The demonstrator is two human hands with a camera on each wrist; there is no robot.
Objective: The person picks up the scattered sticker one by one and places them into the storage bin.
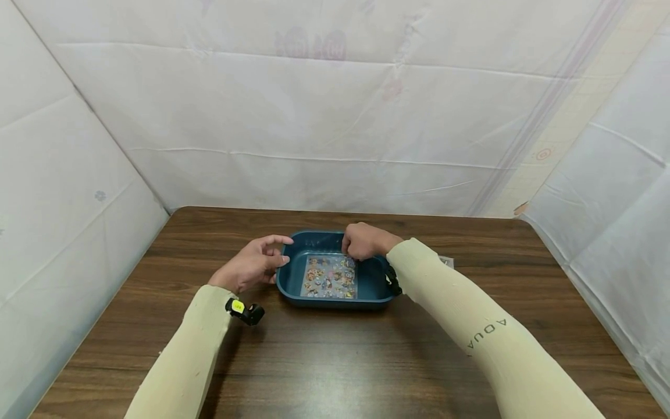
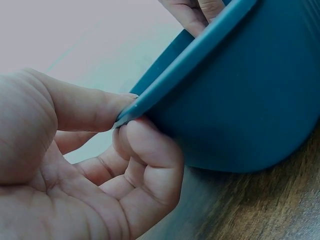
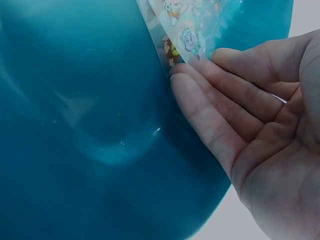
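Blue tray [image 1: 293, 278], apparently between hands.

Tray [image 1: 335, 299] near middle of table [image 1: 335, 361]. Sticker sheet [image 1: 330, 277] flat inside tray, on its floor. Left hand [image 1: 251, 265] at tray's left rim, thumb and fingers [image 2: 150, 150] touching rim edge. Right hand [image 1: 363, 240] over tray's far right corner, fingertips [image 3: 187, 87] on sheet's far edge. Small flat item [image 1: 446, 262] on table just right of tray, behind right forearm. Wrist camera [image 1: 245, 311] left of tray's near corner.

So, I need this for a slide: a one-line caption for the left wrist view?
Left hand pinches the rim of a blue tray standing on a wooden table.
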